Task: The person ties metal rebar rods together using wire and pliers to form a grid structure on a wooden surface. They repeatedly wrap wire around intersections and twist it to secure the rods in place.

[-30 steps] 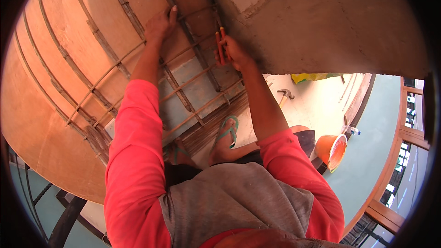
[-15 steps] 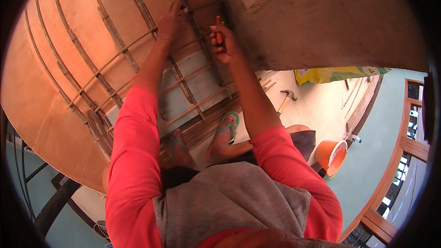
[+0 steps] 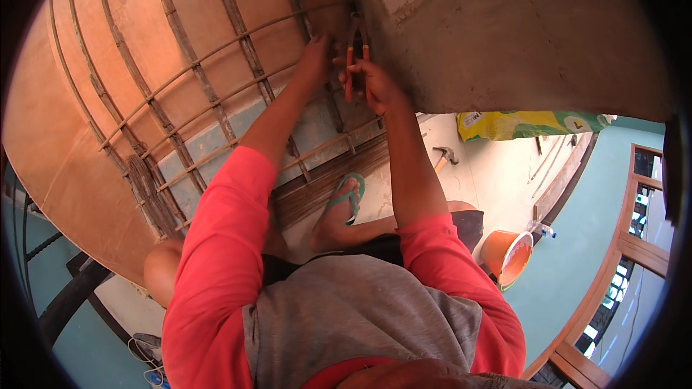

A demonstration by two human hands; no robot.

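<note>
My right hand point(image 3: 375, 88) grips a pair of pincers point(image 3: 350, 72) with red-orange handles spread apart. Their dark jaws point up to where a thin crosswise rod point(image 3: 288, 16) meets the bars beside the dark wall. Close by on the left, my left hand point(image 3: 314, 57) is at one of the long, rough bars point(image 3: 241, 29) of the grid; its fingers are dim and blurred, so whether they grip anything is unclear. Several bars and crosswise rods form this grid over a curved, orange-lit surface point(image 3: 130, 0).
A hammer point(image 3: 445, 157) lies on the pale floor right of my sandalled foot point(image 3: 344, 200). Beyond it are a yellow-green sack point(image 3: 504, 124) and an orange bucket point(image 3: 497, 253). The brown wall point(image 3: 504, 50) rises at right. A bundle of rods point(image 3: 148, 187) leans at left.
My left hand has moved right and down, closer to the right hand. The pincers, partly hidden before, now show with handles spread and jaws raised to the rods. The view has shifted slightly.
</note>
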